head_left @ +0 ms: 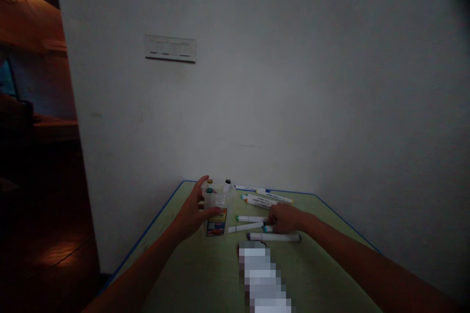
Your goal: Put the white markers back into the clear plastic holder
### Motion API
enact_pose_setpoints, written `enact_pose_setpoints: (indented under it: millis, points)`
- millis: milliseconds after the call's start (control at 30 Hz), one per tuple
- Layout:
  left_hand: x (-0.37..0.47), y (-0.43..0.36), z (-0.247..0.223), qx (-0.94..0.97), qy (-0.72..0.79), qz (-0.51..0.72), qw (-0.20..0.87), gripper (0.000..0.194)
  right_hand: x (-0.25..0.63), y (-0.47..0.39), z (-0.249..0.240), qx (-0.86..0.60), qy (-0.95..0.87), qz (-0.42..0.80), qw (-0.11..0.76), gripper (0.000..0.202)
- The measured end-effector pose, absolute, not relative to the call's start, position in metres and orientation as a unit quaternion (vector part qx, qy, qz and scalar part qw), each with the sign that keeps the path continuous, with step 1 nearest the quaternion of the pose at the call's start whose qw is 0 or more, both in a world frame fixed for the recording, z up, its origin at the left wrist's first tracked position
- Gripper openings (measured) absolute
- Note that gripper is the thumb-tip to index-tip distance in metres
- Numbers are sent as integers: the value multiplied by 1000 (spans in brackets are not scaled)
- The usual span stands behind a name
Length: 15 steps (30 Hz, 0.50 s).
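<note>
Fingers on one side and thumb across the front, my left hand grips a clear plastic box standing upright on the table. The box has a colourful label and holds a few markers, among them one with a black cap. To its right, my right hand is closed among loose white markers, its fingertips on a marker with a green end; the exact grip is partly hidden. A teal-ended marker pokes out beneath that hand. Closer to me lies a dark-ended marker.
The green table has a blue edge and meets a white wall. More markers lie at the back. A pixelated oblong item rests at the front. A switch panel is on the wall.
</note>
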<state>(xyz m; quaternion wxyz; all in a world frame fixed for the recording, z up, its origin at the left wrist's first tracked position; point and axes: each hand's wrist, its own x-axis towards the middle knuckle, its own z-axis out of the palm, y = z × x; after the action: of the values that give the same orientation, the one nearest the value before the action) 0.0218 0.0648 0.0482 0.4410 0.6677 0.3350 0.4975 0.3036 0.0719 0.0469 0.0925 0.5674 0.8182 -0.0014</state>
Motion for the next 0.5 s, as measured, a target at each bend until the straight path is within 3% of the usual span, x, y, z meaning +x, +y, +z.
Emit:
enact_pose_setpoints:
  millis: [233,500]
  points:
    - [21,65,48,664,328,497,452,84,305,72,42,551,830,20,86,21]
    - [22,65,47,662,337,499,447,84,309,57,67,551,833,56,6,21]
